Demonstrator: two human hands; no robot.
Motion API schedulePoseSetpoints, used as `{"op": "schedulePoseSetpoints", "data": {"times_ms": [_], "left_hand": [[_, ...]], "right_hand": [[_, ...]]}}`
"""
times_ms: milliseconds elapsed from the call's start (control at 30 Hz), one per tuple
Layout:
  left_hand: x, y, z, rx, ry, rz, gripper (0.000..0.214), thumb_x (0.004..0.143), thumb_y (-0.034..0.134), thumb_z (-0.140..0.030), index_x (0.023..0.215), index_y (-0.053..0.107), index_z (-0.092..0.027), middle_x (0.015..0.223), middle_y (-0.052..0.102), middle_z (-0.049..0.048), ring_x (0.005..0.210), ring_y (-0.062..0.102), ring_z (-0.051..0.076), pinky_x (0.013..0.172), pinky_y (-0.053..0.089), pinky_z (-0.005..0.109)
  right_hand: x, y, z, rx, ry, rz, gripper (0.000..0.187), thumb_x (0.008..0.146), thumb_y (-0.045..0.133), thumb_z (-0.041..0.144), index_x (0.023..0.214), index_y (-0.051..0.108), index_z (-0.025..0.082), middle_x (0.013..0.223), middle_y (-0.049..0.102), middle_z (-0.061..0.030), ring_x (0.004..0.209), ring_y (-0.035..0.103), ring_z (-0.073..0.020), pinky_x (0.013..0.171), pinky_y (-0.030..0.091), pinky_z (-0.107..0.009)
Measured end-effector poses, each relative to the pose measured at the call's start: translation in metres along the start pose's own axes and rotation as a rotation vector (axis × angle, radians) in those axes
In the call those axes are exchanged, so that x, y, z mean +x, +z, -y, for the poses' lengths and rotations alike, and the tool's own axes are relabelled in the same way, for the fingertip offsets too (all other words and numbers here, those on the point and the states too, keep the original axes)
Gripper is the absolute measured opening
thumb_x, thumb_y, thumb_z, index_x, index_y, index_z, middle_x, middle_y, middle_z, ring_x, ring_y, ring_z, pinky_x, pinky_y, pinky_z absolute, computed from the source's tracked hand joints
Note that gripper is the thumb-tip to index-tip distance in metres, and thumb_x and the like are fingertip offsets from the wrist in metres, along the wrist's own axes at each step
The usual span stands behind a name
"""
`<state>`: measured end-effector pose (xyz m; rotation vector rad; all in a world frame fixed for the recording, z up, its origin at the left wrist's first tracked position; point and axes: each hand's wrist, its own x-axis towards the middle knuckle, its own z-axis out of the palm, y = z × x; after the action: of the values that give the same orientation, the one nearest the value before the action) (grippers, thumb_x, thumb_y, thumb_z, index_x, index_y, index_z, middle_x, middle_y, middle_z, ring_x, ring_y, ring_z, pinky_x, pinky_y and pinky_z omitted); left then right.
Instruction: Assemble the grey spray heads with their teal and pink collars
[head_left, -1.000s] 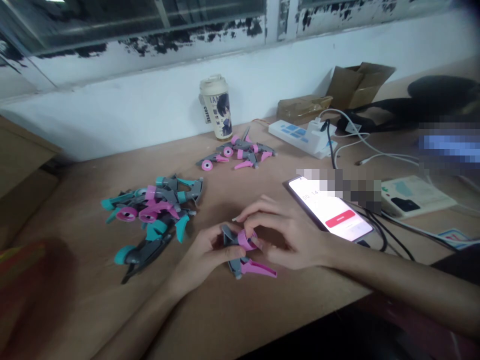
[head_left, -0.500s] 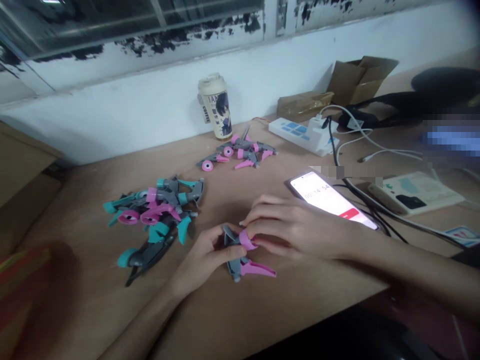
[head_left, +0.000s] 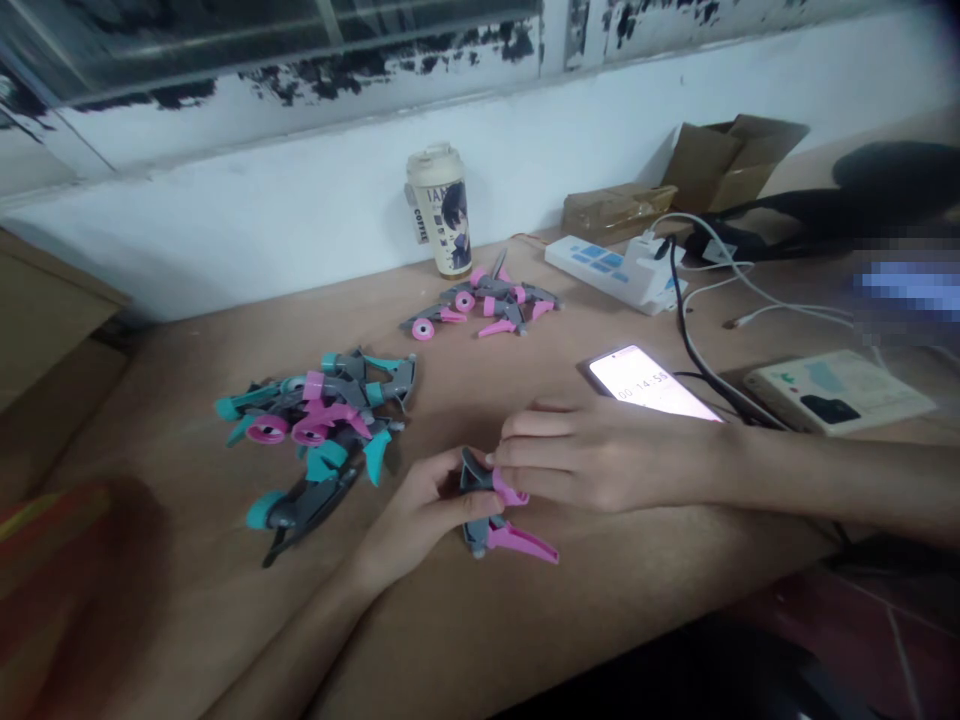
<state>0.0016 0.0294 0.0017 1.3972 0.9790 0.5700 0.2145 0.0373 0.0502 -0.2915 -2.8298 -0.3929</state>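
Observation:
My left hand [head_left: 424,510] is closed round the grey body of a trigger spray head [head_left: 475,535], with the thumb lying across its front. The pink trigger [head_left: 525,543] points to the right, below the fingers. From the right, my right hand [head_left: 592,455] grips the pink ring-shaped collar [head_left: 511,490] of the same spray head; its fingertips partly cover the collar. To the left lies a heap of spray heads [head_left: 330,400] with teal and pink parts. Farther back is a smaller group of grey and pink spray heads [head_left: 502,303].
A lit phone [head_left: 637,378] lies partly behind my right forearm. A coffee tumbler [head_left: 442,215] stands against the wall. At the right are a power strip [head_left: 592,265], cables, a white box-like device [head_left: 844,390] and cardboard boxes [head_left: 739,160].
My right fingers have shifted round the pink collar, and the right forearm now lies higher, covering more of the phone. My left hand keeps its hold. The whole view has shifted slightly.

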Motion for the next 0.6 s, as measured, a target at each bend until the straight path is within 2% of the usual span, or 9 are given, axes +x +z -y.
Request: {"op": "schedulePoseSetpoints", "data": {"times_ms": [133,267,433,533,600], "left_hand": [[-0.001,0.001,-0.001,0.001,0.009,-0.034,0.02,0.071,0.069,-0.025,0.086,0.063,-0.013,0.076,0.063,0.0021,0.072,0.058,0.016,0.067,0.048,0.026],[-0.003,-0.003,-0.005,0.0,0.034,-0.085,0.022,0.074,0.067,-0.027,0.09,0.064,-0.012,0.08,0.065,0.0041,0.075,0.059,0.017,0.069,0.049,0.027],[-0.002,-0.009,-0.008,-0.02,0.086,-0.169,0.02,0.075,0.068,-0.026,0.092,0.064,-0.015,0.084,0.066,0.0028,0.074,0.06,0.015,0.071,0.05,0.027],[-0.003,-0.009,-0.009,-0.018,0.11,-0.216,0.03,0.072,0.071,-0.024,0.1,0.063,-0.018,0.097,0.066,0.0035,0.088,0.06,0.017,0.078,0.05,0.028],[-0.005,-0.007,-0.013,0.025,0.106,-0.238,0.04,0.07,0.073,-0.025,0.108,0.062,-0.021,0.104,0.064,0.0032,0.099,0.058,0.019,0.085,0.047,0.028]], "right_hand": [[-0.006,0.008,0.004,0.029,0.048,-0.043,0.037,0.094,0.024,0.01,0.093,0.061,0.011,0.097,0.063,-0.0104,0.084,0.053,-0.0177,0.07,0.047,-0.032],[-0.015,0.013,0.007,0.094,0.151,-0.083,0.033,0.095,0.026,0.013,0.097,0.059,0.01,0.101,0.062,-0.0123,0.091,0.052,-0.02,0.072,0.049,-0.034],[-0.031,0.016,0.011,0.327,0.467,-0.201,0.021,0.094,0.038,0.022,0.097,0.057,0.015,0.1,0.064,-0.0078,0.094,0.057,-0.0173,0.08,0.049,-0.034],[-0.038,0.017,0.013,0.436,0.668,-0.195,0.013,0.091,0.046,0.023,0.095,0.057,0.019,0.092,0.067,-0.0037,0.081,0.062,-0.0145,0.068,0.049,-0.028],[-0.039,0.017,0.013,0.452,0.742,-0.202,0.009,0.088,0.052,0.025,0.091,0.058,0.02,0.085,0.067,-0.0014,0.072,0.063,-0.0132,0.06,0.048,-0.025]]}}
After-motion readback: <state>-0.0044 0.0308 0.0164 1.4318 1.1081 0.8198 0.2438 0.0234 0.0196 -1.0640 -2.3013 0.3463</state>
